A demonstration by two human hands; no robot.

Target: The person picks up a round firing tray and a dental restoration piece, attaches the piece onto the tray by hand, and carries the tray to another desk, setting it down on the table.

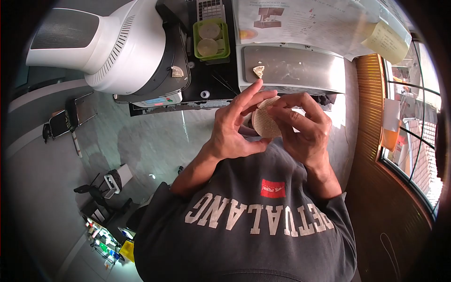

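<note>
A round, beige honeycomb plate [266, 120] with a fine grid of holes is held in front of my chest. My left hand [234, 128] grips its edge, thumb at the bottom and fingers at the top, with the index finger stretched forward. From the other side, my right hand [303, 126] bends its thumb and fingers in a pinch at the plate's upper right. Whether a small piece sits between those fingertips is hidden. Just beyond my left fingertip, a wedge-shaped honeycomb fragment [258, 71] lies on a metal-topped unit [300, 70].
Left of my hands stands a large white machine [136, 51], with another pale fragment [177, 71] on its dark ledge. A green basket [211, 53] holds round pale discs. Tweezers [222, 81] and a small white cap [205, 94] lie nearby. Printed sheets [310, 23] hang beyond the metal top.
</note>
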